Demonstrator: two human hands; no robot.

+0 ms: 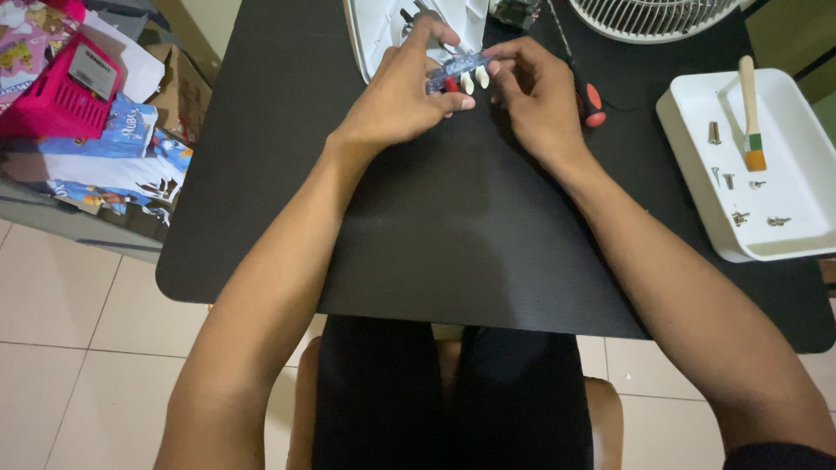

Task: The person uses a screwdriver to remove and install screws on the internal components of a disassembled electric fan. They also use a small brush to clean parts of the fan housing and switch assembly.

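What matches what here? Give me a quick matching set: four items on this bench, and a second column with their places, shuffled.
Items:
1. switch block
2. brush
3. screwdriver
4. pink basket

Places:
A. lying in the white tray
B. far left, beside the black table, among packets
C. held between left hand and right hand
D. on the table just past the right hand

Pairs: 1-C, 2-A, 3-D, 4-B
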